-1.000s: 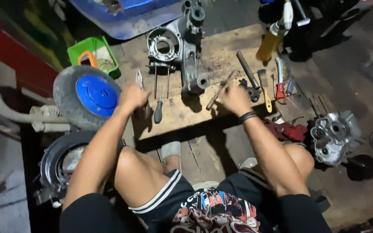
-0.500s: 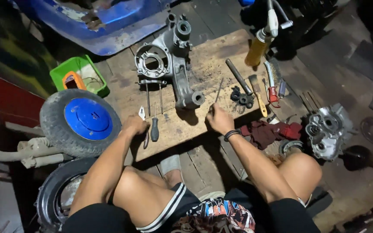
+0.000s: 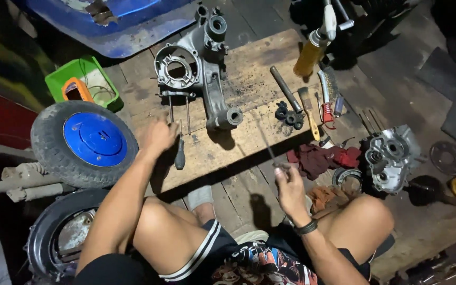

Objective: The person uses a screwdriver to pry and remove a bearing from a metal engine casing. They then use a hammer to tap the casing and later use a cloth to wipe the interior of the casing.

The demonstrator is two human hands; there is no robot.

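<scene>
While your left hand (image 3: pixel 158 136) rests loosely curled on the wooden tabletop (image 3: pixel 249 79) left of centre, just beside the black-handled screwdriver (image 3: pixel 179 153), your right hand (image 3: pixel 290 186) at lower centre pinches a thin metal rod (image 3: pixel 266 146), raised off the board.

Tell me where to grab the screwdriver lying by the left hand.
Grip the screwdriver by its dark handle, the thick end pointing toward the person, coming from above at the near side. Its thin shaft points away toward the grey engine casing; the left hand is right beside it.
</scene>
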